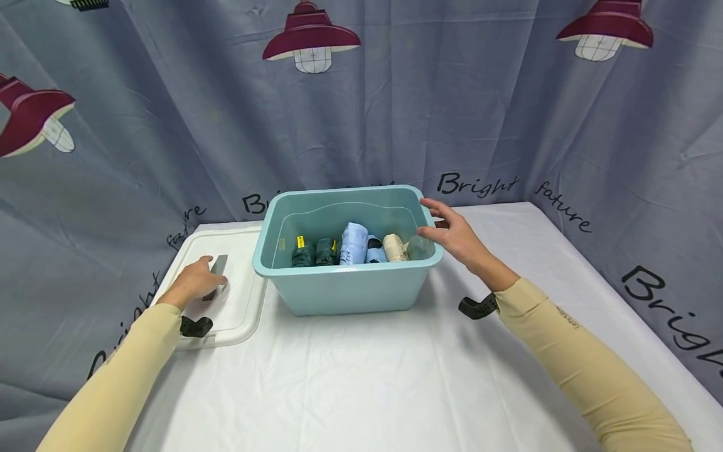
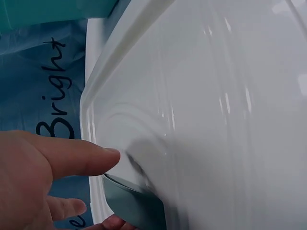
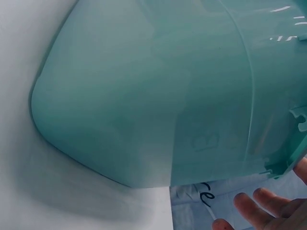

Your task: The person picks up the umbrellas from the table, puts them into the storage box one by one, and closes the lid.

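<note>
A light teal plastic bin (image 1: pixel 344 292) stands on the white-covered table. Inside lie two dark green bundles (image 1: pixel 326 252), light blue rolled bundles (image 1: pixel 354 243), a beige bundle (image 1: pixel 394 247) and a translucent cup-like thing (image 1: pixel 418 248) at the right end. My right hand (image 1: pixel 454 237) is at the bin's right rim, its fingers spread and thumb tip over the rim. To the left lies a white lid (image 1: pixel 241 295) with a grey-teal latch (image 2: pixel 134 203). My left hand (image 1: pixel 194 282) is over the lid, thumb and fingers extended on either side of the latch.
Grey-blue curtains (image 1: pixel 463 113) with printed lamps and lettering hang close behind the table and along both sides. The lid's right edge lies beside the bin's left side. White cloth (image 1: pixel 361 376) covers the table in front of the bin.
</note>
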Action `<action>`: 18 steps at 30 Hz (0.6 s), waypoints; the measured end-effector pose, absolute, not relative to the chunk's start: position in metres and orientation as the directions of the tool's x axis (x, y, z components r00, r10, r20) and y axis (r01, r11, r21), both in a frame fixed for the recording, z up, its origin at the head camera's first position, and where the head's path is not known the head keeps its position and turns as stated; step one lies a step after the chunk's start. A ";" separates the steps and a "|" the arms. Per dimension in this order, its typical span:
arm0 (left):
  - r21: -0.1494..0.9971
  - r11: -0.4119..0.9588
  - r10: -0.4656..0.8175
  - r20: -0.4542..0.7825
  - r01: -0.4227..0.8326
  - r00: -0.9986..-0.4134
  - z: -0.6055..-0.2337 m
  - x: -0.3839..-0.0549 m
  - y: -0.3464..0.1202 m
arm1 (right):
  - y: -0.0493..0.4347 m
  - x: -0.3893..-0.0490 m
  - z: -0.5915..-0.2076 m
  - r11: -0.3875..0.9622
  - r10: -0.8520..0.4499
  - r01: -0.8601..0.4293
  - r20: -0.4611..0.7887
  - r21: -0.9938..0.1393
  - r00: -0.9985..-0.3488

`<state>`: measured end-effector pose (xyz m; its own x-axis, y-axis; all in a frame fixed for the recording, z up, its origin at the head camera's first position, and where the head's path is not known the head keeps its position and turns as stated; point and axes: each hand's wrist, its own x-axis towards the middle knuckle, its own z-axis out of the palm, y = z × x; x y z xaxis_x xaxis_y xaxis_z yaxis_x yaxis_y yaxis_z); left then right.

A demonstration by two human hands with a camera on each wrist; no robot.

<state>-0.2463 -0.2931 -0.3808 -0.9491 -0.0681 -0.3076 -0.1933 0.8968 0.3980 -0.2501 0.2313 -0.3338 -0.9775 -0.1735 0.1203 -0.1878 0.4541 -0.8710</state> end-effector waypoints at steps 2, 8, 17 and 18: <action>0.411 0.892 -0.062 -0.300 -0.188 -0.952 -0.381 -0.247 -0.294 | 0.231 -0.250 -0.333 0.455 -0.176 -0.190 0.122 -0.870 -0.977; 0.410 0.899 -0.036 -0.286 -0.156 -0.958 -0.385 -0.251 -0.296 | 0.232 -0.250 -0.333 0.460 -0.177 -0.185 0.114 -0.868 -0.978; 0.366 0.919 -0.046 -0.277 -0.150 -0.960 -0.390 -0.258 -0.298 | 0.231 -0.249 -0.332 0.461 -0.165 -0.180 0.115 -0.869 -0.980; 0.363 0.921 -0.041 -0.276 -0.144 -0.960 -0.390 -0.258 -0.298 | 0.231 -0.249 -0.332 0.461 -0.164 -0.180 0.115 -0.869 -0.980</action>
<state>-0.2582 -0.2985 -0.3898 -0.9602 -0.0410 -0.2763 -0.1438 0.9206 0.3632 -0.2491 0.2312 -0.3316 -0.9796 -0.1643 0.1154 -0.1797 0.4607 -0.8692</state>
